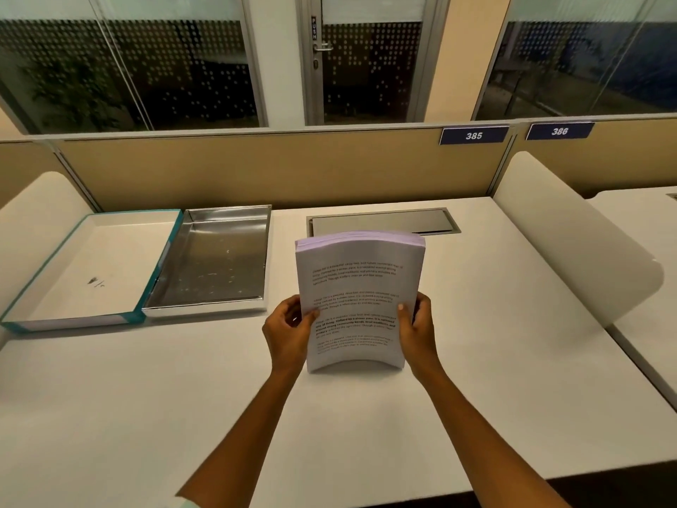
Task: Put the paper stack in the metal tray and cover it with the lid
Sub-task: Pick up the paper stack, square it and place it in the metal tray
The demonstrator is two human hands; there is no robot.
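A thick stack of printed white paper (357, 287) stands upright on its lower edge on the white desk, bowed slightly. My left hand (289, 333) grips its left side and my right hand (417, 330) grips its right side. The empty metal tray (216, 256) lies to the left at the back of the desk. Beside it, further left and touching it, the teal-edged white lid (88, 269) lies upside down with its inside facing up.
A metal cable flap (384, 221) is set into the desk behind the paper. Curved white side dividers (571, 236) stand at both ends, and a beige partition with number plates 385 and 386 closes the back.
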